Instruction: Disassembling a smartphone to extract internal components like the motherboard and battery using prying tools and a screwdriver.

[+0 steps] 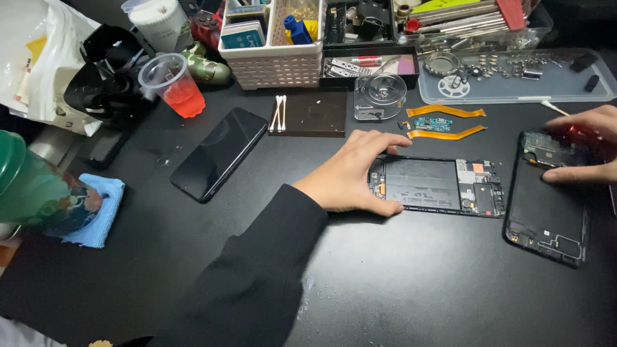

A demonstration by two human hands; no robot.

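The left hand, in a black sleeve, clasps the left end of an opened phone, its battery and circuit boards bared, flat on the matte black table. The right hand pinches the top of a black plastic back cover, seemingly by its edge. Farther off lie orange flex ribbons, then a white basket holding cards and small tools.

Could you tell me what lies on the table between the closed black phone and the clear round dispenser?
In the head view, a dark brown pad with cotton swabs lies between phone and dispenser.
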